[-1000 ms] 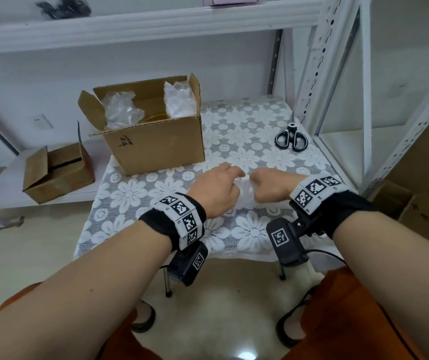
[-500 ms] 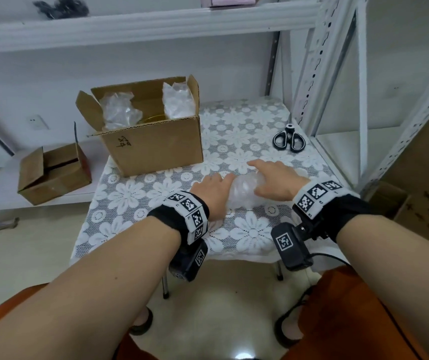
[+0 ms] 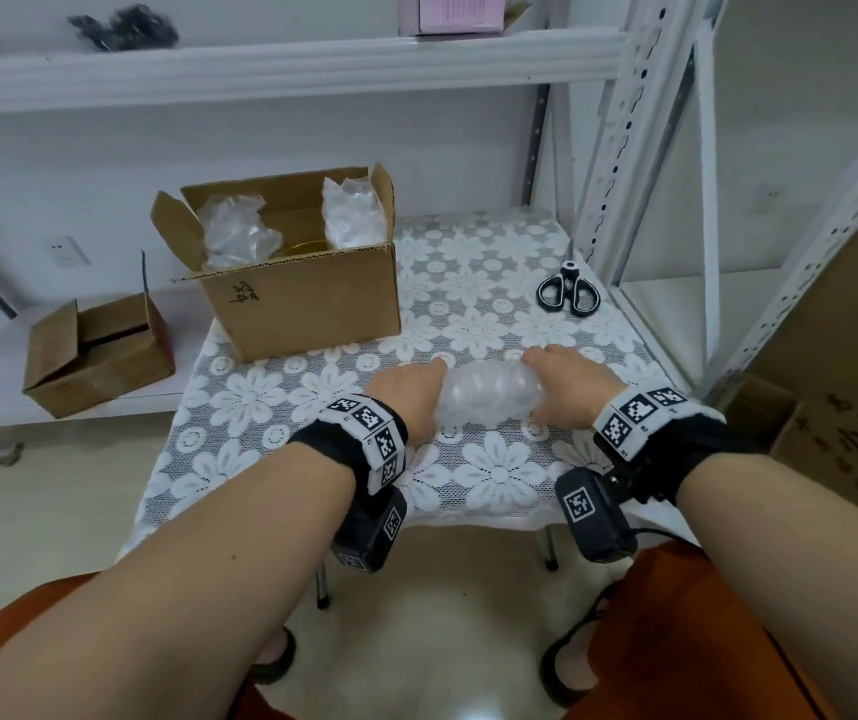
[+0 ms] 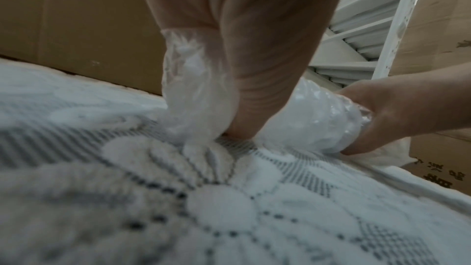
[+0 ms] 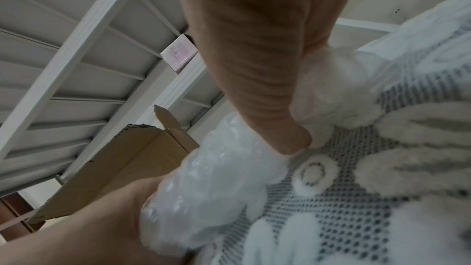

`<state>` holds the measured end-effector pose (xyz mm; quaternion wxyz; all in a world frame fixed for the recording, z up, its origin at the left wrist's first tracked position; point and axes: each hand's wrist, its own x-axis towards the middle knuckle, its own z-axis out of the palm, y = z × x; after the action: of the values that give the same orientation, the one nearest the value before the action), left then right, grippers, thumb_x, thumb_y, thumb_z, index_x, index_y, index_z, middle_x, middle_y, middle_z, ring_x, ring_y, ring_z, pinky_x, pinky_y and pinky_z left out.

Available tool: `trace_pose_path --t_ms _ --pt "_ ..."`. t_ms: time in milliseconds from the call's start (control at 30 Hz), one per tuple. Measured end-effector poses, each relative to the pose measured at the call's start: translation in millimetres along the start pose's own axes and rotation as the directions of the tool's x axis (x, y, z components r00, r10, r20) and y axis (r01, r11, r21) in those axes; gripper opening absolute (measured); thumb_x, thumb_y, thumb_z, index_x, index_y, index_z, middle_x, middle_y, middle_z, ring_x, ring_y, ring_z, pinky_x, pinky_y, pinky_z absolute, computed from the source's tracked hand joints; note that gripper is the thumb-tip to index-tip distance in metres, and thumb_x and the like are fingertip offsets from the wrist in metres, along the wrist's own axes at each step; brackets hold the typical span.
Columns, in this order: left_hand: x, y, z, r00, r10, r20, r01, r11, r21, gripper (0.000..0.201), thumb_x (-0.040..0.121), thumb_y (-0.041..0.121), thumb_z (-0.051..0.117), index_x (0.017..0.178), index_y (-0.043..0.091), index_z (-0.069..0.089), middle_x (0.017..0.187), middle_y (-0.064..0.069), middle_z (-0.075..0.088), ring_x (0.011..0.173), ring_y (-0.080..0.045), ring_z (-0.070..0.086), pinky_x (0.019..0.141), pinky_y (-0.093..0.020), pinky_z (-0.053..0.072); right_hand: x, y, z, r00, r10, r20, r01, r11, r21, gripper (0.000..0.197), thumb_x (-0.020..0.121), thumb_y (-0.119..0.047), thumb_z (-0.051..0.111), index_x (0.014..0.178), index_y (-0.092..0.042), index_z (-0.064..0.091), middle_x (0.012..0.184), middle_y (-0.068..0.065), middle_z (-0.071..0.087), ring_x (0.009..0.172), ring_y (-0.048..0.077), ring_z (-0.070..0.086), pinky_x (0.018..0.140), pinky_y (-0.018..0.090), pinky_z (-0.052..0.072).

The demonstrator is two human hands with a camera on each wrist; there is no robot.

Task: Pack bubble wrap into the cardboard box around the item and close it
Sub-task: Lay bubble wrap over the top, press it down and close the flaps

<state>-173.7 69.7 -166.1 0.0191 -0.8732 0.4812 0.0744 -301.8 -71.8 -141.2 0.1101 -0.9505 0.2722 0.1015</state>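
Note:
A rolled sheet of clear bubble wrap (image 3: 489, 397) lies across the lace tablecloth (image 3: 494, 475) near the front edge. My left hand (image 3: 411, 387) grips its left end and my right hand (image 3: 567, 381) grips its right end. In the left wrist view my left hand (image 4: 254, 47) has its thumb down against the cloth with the bubble wrap (image 4: 305, 116) bunched round it. The right wrist view shows my right hand (image 5: 254, 47) holding the bubble wrap (image 5: 224, 178) the same way. The open cardboard box (image 3: 307, 304) stands at the back left, with two bubble wrap wads (image 3: 237, 236) and a yellowish rim (image 3: 307, 246) between them.
Black scissors (image 3: 567, 293) lie at the table's back right. A smaller open cardboard box (image 3: 94, 350) sits on a low shelf to the left. White metal shelving posts (image 3: 619, 148) rise just right of the table, with large cartons (image 3: 842, 387) beyond.
My hands were close together on a bunched piece of bubble wrap. They have moved apart, and the wrap now lies as a longer roll between them on the cloth.

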Motion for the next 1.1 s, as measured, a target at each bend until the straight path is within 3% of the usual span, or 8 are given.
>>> trace_pose_path --t_ms 133,267,367,500,600,667,900,1100 --pt "-9 -13 -9 1.000 -0.007 0.000 0.007 0.998 -0.066 0.049 0.083 0.009 0.058 0.127 0.017 0.040 0.104 -0.005 0.064 0.090 -0.025 0.061 0.068 -0.033 0.046 4 -11 -9 0.999 -0.047 0.022 0.045 0.994 0.096 0.043 0.082 -0.015 0.064 0.123 -0.014 0.051 0.107 0.002 0.062 0.089 0.018 0.059 0.077 0.029 0.052" --pt "-21 -34 -38 0.968 -0.057 -0.244 0.021 0.989 -0.148 0.075 0.078 0.000 0.061 0.141 0.016 0.024 0.096 -0.004 0.062 0.074 -0.021 0.061 0.063 -0.033 0.053 11 -29 -33 0.992 -0.106 -0.063 0.117 0.974 0.196 0.054 0.083 -0.013 0.064 0.133 -0.013 0.045 0.125 0.007 0.057 0.104 0.021 0.057 0.083 0.028 0.047" --pt "-29 -51 -63 0.867 -0.081 -0.492 -0.018 0.981 -0.193 0.062 0.075 -0.004 0.063 0.131 0.009 0.039 0.113 -0.007 0.057 0.080 -0.020 0.059 0.069 -0.031 0.053 12 -47 -56 0.975 -0.144 -0.170 0.188 0.942 0.279 0.062 0.085 -0.012 0.064 0.140 -0.010 0.037 0.137 0.011 0.050 0.114 0.023 0.054 0.090 0.031 0.046" --pt "-36 -82 -88 0.674 -0.010 -0.739 0.068 0.997 0.048 0.046 0.068 -0.001 0.070 0.111 0.010 0.061 0.112 -0.008 0.057 0.104 -0.025 0.052 0.088 -0.033 0.044 16 -77 -81 0.938 -0.186 -0.292 0.279 0.905 0.321 0.064 0.086 -0.012 0.063 0.143 -0.012 0.033 0.141 0.009 0.046 0.114 0.022 0.053 0.088 0.029 0.046" --pt "-42 -106 -113 0.522 0.007 -0.853 0.081 0.995 0.057 0.047 0.063 -0.001 0.074 0.107 0.013 0.069 0.099 -0.012 0.060 0.089 -0.029 0.056 0.072 -0.036 0.044 19 -100 -98 0.882 -0.195 -0.428 0.373 0.846 0.382 0.050 0.085 -0.007 0.061 0.132 -0.014 0.044 0.121 0.008 0.058 0.097 0.020 0.057 0.083 0.033 0.050" --pt "-43 -120 -128 0.480 -0.021 -0.877 0.061 0.998 0.010 0.050 0.064 -0.004 0.075 0.110 0.013 0.069 0.095 -0.013 0.059 0.074 -0.027 0.056 0.059 -0.030 0.042 23 -116 -109 0.835 -0.198 -0.514 0.425 0.825 0.372 0.050 0.085 -0.008 0.061 0.132 -0.013 0.045 0.120 0.006 0.059 0.097 0.019 0.056 0.084 0.033 0.048" --pt "-30 -146 -149 0.696 -0.265 -0.668 0.280 0.956 -0.088 0.049 0.084 0.011 0.066 0.130 0.015 0.049 0.118 -0.012 0.046 0.070 -0.020 0.043 0.065 -0.030 0.038 68 -158 -134 0.801 -0.267 -0.536 0.413 0.895 0.171 0.063 0.086 -0.002 0.059 0.143 -0.017 0.035 0.144 0.005 0.037 0.131 0.021 0.038 0.101 0.022 0.026" --pt "-11 -161 -140 0.731 -0.296 -0.614 0.280 0.952 -0.125 0.054 0.080 -0.009 0.059 0.129 0.010 0.047 0.125 -0.014 0.041 0.071 -0.020 0.047 0.065 -0.027 0.041 107 -175 -126 0.845 -0.244 -0.477 0.356 0.921 0.159 0.068 0.083 0.000 0.061 0.142 -0.019 0.034 0.141 0.007 0.035 0.126 0.023 0.041 0.106 0.036 0.040"
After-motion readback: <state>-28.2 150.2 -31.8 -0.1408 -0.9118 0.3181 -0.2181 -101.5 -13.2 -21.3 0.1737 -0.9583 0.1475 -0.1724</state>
